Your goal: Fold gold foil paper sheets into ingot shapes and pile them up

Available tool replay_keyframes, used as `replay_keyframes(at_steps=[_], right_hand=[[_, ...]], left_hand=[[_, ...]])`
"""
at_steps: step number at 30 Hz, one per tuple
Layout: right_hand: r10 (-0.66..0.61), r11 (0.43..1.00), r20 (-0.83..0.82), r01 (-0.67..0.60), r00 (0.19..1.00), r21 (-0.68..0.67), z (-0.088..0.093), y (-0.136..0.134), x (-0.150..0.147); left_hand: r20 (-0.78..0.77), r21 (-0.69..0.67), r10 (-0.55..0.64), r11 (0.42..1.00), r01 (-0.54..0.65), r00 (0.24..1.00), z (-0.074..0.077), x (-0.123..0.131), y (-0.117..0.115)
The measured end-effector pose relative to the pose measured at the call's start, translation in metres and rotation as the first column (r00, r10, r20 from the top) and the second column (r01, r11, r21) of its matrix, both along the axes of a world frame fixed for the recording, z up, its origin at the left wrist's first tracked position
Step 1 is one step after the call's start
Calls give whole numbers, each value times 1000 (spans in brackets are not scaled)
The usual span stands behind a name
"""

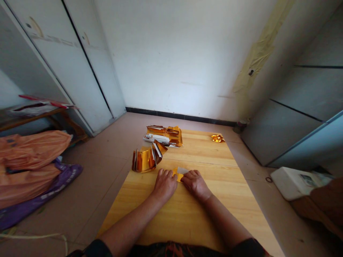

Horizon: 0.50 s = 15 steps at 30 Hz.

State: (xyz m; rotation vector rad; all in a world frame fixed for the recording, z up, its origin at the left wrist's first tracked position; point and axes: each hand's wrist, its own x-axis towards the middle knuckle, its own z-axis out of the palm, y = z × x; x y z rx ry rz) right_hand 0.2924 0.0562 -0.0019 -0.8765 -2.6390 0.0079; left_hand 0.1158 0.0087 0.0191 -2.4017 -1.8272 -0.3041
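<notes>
Between my hands, on the wooden table (184,207), lies a small sheet of gold foil paper (180,177) with a pale, whitish side showing at its far part. My left hand (165,184) has its fingers closed on the sheet's left edge. On the opposite edge, the curled fingers of my right hand (197,184) press and grip the same paper. A curved stack of gold foil sheets (146,159) stands just beyond my left hand. Behind it is a further pile of gold and white sheets (175,135). Folded gold foil pieces (217,138) lie at the far right corner.
Orange and purple sacks (34,160) lie at the left, by a low wooden bench (53,112). On the right, a white box (289,182) sits on something brown. A grey cabinet (297,100) stands at the right and a white wall (174,60) rises beyond the table.
</notes>
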Motion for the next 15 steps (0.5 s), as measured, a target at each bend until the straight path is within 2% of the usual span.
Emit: replay_keyframes(at_steps=[5, 9, 15], right_hand=[[27, 998, 89, -31, 996, 46, 9, 2, -1], [76, 992, 176, -93, 981, 91, 8, 5, -4], [40, 989, 166, -63, 985, 132, 6, 5, -11]], left_hand=[[2, 1, -1, 1000, 1, 1000, 0, 2, 3], [9, 5, 1, 1000, -1, 1000, -1, 2, 5], [2, 34, -2, 999, 2, 1000, -1, 1, 3]])
